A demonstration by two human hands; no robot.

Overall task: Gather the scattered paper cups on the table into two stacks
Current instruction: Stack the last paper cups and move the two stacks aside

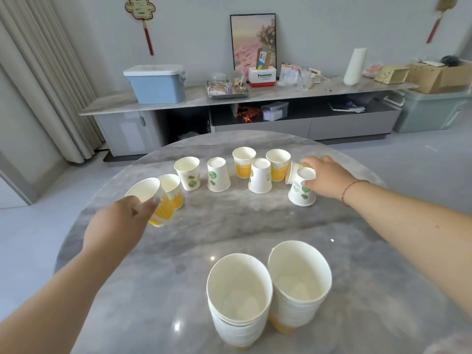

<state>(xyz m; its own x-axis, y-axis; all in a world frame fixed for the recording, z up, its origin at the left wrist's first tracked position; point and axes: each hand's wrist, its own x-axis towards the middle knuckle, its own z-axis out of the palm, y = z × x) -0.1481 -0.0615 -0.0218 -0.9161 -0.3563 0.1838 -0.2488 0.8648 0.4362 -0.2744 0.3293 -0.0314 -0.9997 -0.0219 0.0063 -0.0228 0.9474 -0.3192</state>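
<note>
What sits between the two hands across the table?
Head view: between left hand and right hand, a row of loose paper cups, some upright, some upside down, on the marble table.

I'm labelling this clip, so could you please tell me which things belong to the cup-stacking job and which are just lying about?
Job: two stacks, loose cups, yellow cup in left hand, green-print cup under right hand.
Lying about: blue bin, framed picture, snack tray, cardboard box.
</note>
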